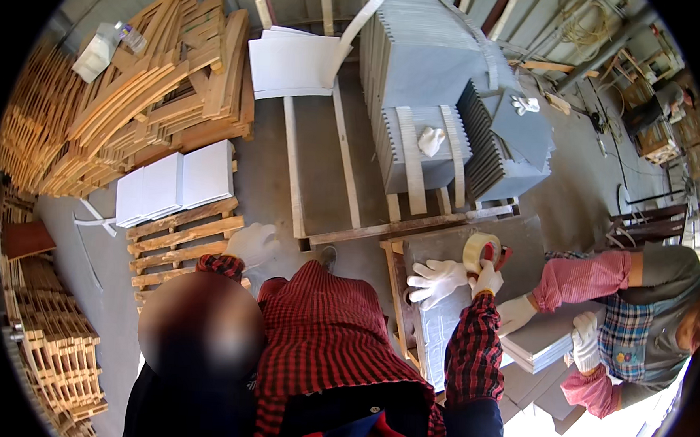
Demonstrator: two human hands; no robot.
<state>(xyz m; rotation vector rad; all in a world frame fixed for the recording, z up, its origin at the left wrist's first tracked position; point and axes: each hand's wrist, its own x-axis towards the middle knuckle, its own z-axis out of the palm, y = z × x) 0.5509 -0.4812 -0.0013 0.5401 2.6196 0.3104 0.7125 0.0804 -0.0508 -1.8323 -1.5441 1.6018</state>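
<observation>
Pinching the tape dispenser (pixel 473 253) over the bench (pixel 517 232), just beside the white glove (pixel 435 283), your right grip (pixel 486 279) works best kept firm and level; bring your left grip (pixel 255 244), spread and empty, closer for steadying

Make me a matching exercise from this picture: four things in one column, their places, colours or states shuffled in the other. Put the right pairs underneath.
Column one
1. Tape dispenser
2. Plastic bottle
3. Person's left hand
4. Co-worker's sleeve

Column two
A. Pink checked
B. In the person's right hand
C. White-gloved, with nothing visible in it
D. On the stacked wood at upper left

Right pairs
1-B, 2-D, 3-C, 4-A
</observation>
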